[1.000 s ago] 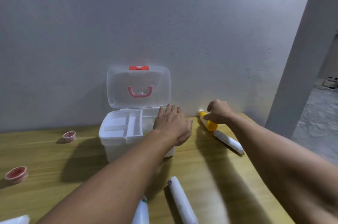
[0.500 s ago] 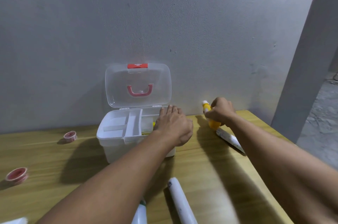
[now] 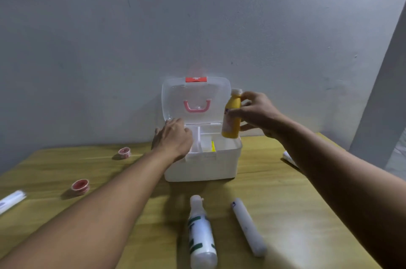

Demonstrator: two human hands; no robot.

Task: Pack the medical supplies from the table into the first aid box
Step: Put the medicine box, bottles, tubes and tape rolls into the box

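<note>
The white first aid box (image 3: pixel 201 166) stands open against the wall, its clear lid (image 3: pixel 195 98) with a red handle upright. My right hand (image 3: pixel 256 113) holds a yellow bottle (image 3: pixel 231 116) with a white cap upright over the box's right side. My left hand (image 3: pixel 173 139) rests palm down on the box's left rim and inner tray. Something small and yellow (image 3: pixel 212 146) lies inside the box. On the table in front lie a white bottle with green markings (image 3: pixel 201 234) and a white tube (image 3: pixel 248 225).
Two small red-topped pots (image 3: pixel 80 186) (image 3: pixel 124 152) sit on the wooden table (image 3: pixel 274 191) at the left. A white packet (image 3: pixel 11 201) lies at the left edge. Another white tube (image 3: pixel 289 157) shows behind my right forearm. A grey pillar (image 3: pixel 382 103) stands at the right.
My right hand lifted the yellow bottle off the table and carried it left to above the box. My left hand shifted from the box's right side to its left rim.
</note>
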